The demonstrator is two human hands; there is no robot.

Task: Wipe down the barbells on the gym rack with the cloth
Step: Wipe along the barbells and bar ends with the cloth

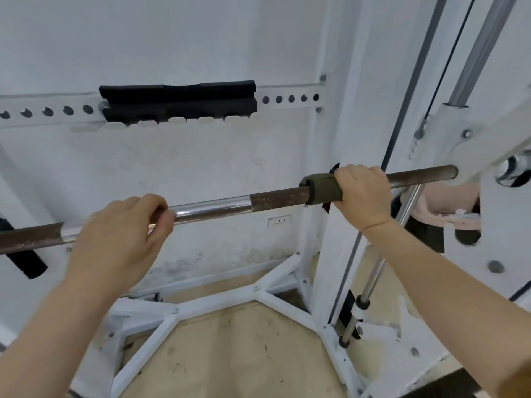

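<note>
The bar lies across the white rack. The right hand is closed round the olive cloth, which wraps the bar's rusty stretch - likely so a slide cleans all sides at once. The left hand curls over the chrome part, well apart - probably to steady it.

Single view: your head camera. You stand just in front of the barbell, looking forward and down over it. The barbell crosses mid-frame, close; your left hand gripping it and right hand clasping the cloth sit near the lens. Behind the barbell, the wall; below it, the rack base and floor. Wide-angle, straight lines bow at the edges
</note>
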